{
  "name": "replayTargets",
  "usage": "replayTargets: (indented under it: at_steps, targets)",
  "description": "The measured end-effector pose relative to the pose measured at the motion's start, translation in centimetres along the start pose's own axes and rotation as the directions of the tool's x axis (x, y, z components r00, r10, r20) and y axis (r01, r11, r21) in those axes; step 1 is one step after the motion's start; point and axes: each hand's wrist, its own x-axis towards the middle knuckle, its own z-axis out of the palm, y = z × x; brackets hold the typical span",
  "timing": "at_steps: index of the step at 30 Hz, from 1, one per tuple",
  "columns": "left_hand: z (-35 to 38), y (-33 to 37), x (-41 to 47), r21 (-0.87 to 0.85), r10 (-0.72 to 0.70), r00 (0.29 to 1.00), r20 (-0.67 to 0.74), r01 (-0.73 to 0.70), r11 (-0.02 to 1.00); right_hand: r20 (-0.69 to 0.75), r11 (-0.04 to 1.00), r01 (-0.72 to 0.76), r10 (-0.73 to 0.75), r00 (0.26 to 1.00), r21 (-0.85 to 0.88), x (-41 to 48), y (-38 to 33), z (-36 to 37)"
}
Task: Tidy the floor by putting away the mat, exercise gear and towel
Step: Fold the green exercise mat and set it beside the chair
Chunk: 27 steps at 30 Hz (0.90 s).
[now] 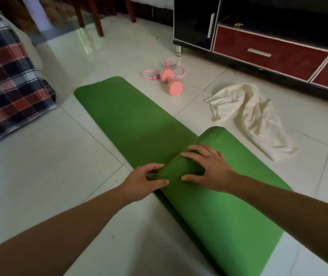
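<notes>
A green mat (pixel 131 118) lies on the white tiled floor, its near end curled over into a loose roll. My left hand (pixel 142 183) pinches the left end of that roll. My right hand (pixel 208 168) presses flat on top of the roll, fingers spread. Beyond the mat's far end lie a pink dumbbell (pixel 172 81) and a pink skipping rope (pixel 159 71), touching each other. A crumpled cream towel (pixel 252 116) lies on the floor to the right of the mat.
A black and red TV cabinet (pixel 268 48) with drawers runs along the right back. A sofa with a plaid cover (pixel 10 86) stands at left. Red chair legs (pixel 97 18) stand at the back. Bare tiles lie left of the mat.
</notes>
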Motion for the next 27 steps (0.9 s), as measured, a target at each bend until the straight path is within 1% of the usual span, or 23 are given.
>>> replayTargets:
  at_steps: [3,6,8,11,14,16,19,20,22,25,27]
  targets:
    - [-0.3,-0.9,0.4,-0.008,0.002,1.0,-0.004,-0.002,1.0,0.02,1.0,-0.014,0.014,1.0,-0.014,0.5,-0.1,0.6]
    - [-0.5,-1.5,0.8,0.029,0.003,1.0,-0.012,-0.002,1.0,0.029,1.0,-0.021,0.022,0.999,-0.01,0.9,0.0,1.2]
    - [-0.6,-1.9,1.0,0.085,0.006,1.0,-0.02,-0.004,0.996,0.025,1.0,-0.022,0.022,0.999,-0.001,1.1,0.1,1.6]
    - [-0.7,-2.3,1.3,0.222,0.024,0.999,-0.029,-0.017,0.975,0.034,1.0,-0.031,0.031,0.999,-0.004,1.2,0.1,2.1]
    - [-0.9,-2.6,1.7,0.424,0.075,0.997,-0.012,-0.063,0.903,0.086,0.998,-0.052,0.054,0.995,-0.031,0.8,0.6,2.7]
    - [-1.0,-3.0,2.2,0.557,0.086,0.995,0.051,-0.1,0.824,0.131,0.995,-0.069,0.077,0.988,-0.067,0.2,1.4,3.1]
    - [-0.6,-3.8,2.8,0.721,0.051,0.992,0.111,-0.116,0.684,0.209,0.988,-0.07,0.098,0.973,-0.137,-1.1,2.9,4.0]
    - [-0.3,-4.1,2.9,0.753,0.046,0.992,0.114,-0.117,0.648,0.228,0.986,-0.066,0.1,0.968,-0.154,-1.5,3.4,4.3]
    - [0.5,-4.8,2.5,0.778,0.08,0.99,0.112,-0.138,0.613,0.245,0.985,-0.057,0.096,0.965,-0.161,-1.9,4.1,4.8]
    - [1.8,-5.5,1.7,0.78,0.16,0.984,0.082,-0.163,0.604,0.24,0.99,-0.037,0.069,0.968,-0.138,-2.0,4.7,4.8]
    - [2.6,-5.6,1.6,0.788,0.179,0.983,0.039,-0.14,0.599,0.238,0.992,0.001,0.03,0.971,-0.126,-1.9,5.0,4.4]
